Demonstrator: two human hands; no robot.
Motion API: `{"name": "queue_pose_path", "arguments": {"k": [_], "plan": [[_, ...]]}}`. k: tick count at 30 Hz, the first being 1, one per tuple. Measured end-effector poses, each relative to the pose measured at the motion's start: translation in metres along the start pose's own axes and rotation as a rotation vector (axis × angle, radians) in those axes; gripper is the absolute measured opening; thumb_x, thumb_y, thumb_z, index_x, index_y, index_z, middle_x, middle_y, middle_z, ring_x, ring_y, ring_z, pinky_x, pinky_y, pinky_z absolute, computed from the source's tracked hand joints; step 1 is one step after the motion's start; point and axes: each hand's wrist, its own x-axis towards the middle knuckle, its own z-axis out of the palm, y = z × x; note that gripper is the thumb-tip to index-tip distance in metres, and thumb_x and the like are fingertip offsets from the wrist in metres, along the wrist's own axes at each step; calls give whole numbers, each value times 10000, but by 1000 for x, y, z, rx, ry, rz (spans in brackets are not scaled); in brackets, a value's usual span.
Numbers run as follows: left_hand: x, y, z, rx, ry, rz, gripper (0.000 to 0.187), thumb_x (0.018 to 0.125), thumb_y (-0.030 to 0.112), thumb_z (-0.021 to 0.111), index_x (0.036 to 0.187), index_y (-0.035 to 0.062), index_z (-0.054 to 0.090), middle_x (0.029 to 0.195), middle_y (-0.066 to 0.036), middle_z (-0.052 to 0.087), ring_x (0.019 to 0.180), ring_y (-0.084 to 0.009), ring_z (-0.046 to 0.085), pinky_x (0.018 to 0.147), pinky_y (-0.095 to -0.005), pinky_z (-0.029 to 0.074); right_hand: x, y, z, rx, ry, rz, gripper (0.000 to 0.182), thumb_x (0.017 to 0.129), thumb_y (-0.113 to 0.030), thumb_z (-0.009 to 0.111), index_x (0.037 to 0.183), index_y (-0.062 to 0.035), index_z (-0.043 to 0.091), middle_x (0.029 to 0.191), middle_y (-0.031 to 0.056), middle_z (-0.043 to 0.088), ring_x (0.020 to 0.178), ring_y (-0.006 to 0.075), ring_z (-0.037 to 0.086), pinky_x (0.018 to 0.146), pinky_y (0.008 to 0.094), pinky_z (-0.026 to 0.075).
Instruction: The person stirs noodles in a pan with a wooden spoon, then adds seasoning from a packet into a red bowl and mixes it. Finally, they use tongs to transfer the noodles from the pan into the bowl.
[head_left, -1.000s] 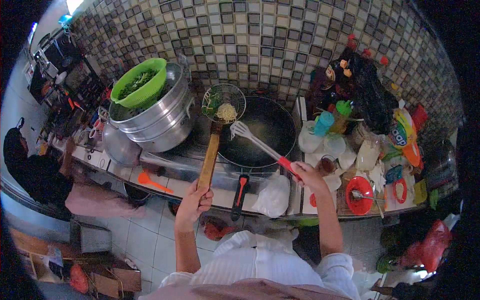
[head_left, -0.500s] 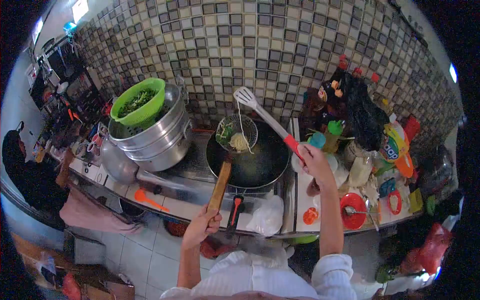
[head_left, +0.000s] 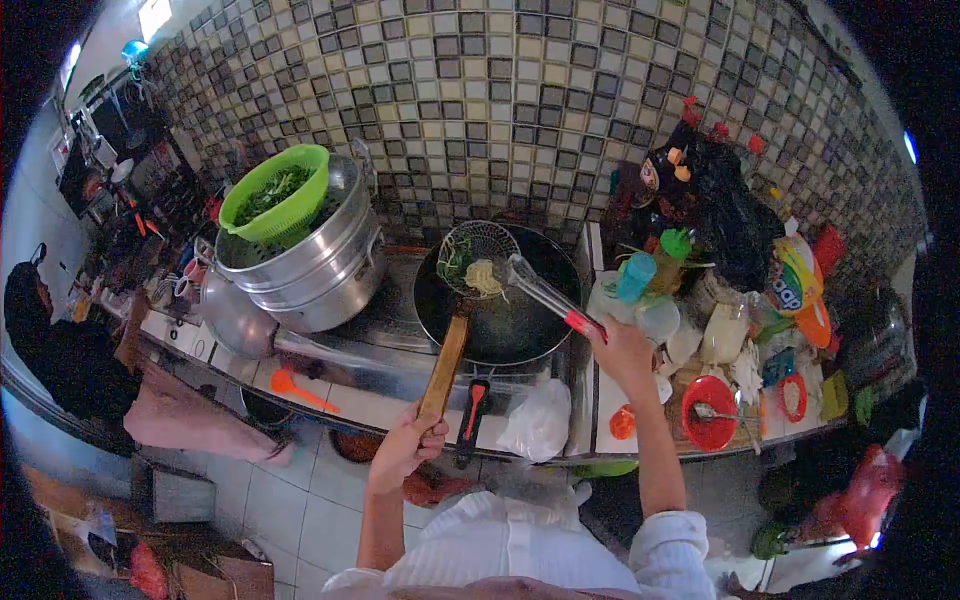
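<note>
My left hand (head_left: 407, 446) grips the long wooden handle (head_left: 445, 366) of a wire strainer basket (head_left: 478, 258) held over a black wok (head_left: 520, 315). Pale noodles (head_left: 484, 277) and green vegetables lie in the basket. My right hand (head_left: 620, 350) holds a slotted spatula (head_left: 540, 291) by its red grip; the spatula's head touches the noodles in the basket.
A stacked metal steamer pot (head_left: 310, 262) with a green colander (head_left: 272, 192) of greens stands left of the wok. Bottles, jars and bags (head_left: 720, 240) and a red bowl (head_left: 708, 412) crowd the counter on the right. A seated person (head_left: 70, 355) is at far left. An orange spoon (head_left: 295, 387) lies on the counter edge.
My right hand brought the spatula down from high against the tiled wall into the strainer basket. The basket stayed over the wok with the noodles in it.
</note>
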Motion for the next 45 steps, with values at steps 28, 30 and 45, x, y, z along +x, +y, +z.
{"name": "queue_pose_path", "arguments": {"k": [28,30,45], "plan": [[-9,14,-16,-32,28,94,87,858,116,439,915,90,379,644,8,380,454,-25,326,342,-143,236,14,-22,91,52,-324,21,368,810,-392,435,787,-50,568,779,190,589,781,359,567,694,456,441],[-10,14,-17,-36,21,101,86,858,118,440,912,91,379,643,8,378,454,-26,326,342,-143,236,13,-28,95,48,-312,22,347,807,-383,444,790,-60,570,781,180,590,778,361,566,684,457,441],[-17,20,-24,-36,68,144,101,845,125,451,932,92,412,662,-8,396,456,-29,313,348,-139,225,-3,1,89,629,-590,-5,376,812,-391,458,666,-55,542,610,76,543,538,211,524,507,340,399]]}}
